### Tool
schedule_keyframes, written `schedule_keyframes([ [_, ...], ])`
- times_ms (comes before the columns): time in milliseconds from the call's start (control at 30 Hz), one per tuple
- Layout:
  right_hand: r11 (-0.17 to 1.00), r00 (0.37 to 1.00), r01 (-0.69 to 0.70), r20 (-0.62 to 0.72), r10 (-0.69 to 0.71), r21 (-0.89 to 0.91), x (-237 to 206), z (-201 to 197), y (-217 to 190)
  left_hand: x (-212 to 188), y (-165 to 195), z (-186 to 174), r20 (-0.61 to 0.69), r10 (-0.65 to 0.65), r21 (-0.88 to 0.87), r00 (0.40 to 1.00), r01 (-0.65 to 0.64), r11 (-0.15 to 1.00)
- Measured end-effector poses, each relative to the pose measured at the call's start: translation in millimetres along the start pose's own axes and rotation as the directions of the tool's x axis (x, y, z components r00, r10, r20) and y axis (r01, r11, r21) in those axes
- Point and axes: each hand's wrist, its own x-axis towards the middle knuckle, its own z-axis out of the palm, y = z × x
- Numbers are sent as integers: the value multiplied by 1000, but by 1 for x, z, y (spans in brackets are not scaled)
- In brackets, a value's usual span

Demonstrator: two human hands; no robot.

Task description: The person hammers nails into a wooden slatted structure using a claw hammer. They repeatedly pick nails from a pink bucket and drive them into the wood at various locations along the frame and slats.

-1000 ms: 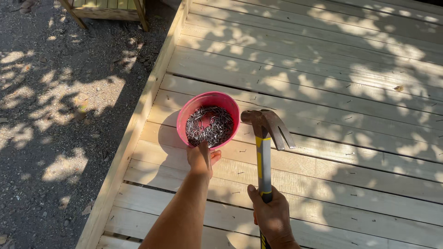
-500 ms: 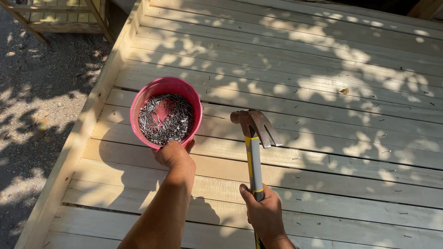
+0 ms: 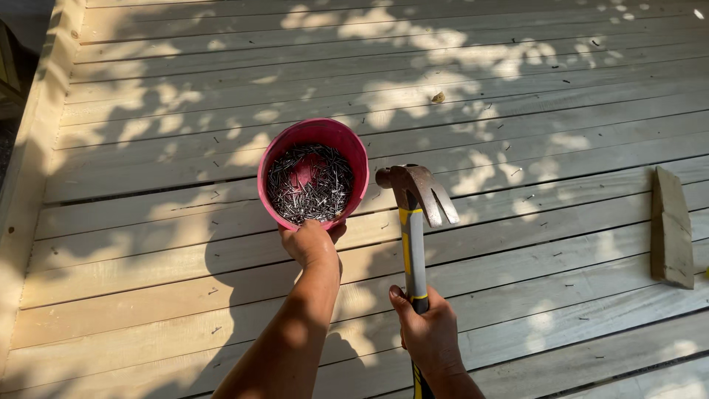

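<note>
My left hand [image 3: 310, 242] grips the near rim of a pink plastic bowl [image 3: 347, 151] that is full of small dark nails [image 3: 310, 185]. The bowl is over the pale wooden deck boards [image 3: 148, 244]; I cannot tell whether it rests on them. My right hand [image 3: 428, 332] is closed around the yellow and grey handle of a claw hammer [image 3: 415, 199]. The hammer's metal head points away from me, just right of the bowl, with the claw turned to the right.
A short offcut of wood [image 3: 670, 225] lies on the boards at the right. Loose nails [image 3: 517, 171] are scattered over the deck. The deck's raised edge board [image 3: 29, 177] runs along the left, with darker ground beyond it.
The bowl, still in my left hand, has shifted right across the boards, away from the deck edge. The hammer stays upright in my right hand. The wood offcut has come into view.
</note>
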Motion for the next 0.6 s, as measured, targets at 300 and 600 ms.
schedule_keyframes([
  [300, 963, 977, -204, -32, 212, 176, 46, -130, 45, -96, -109, 71, 134, -5, 108, 991, -10, 994],
  [600, 965, 965, -227, -104, 242, 134, 113, -326, 82, -200, -232, 169, 26, -149, 81, 989, 147, 986],
])
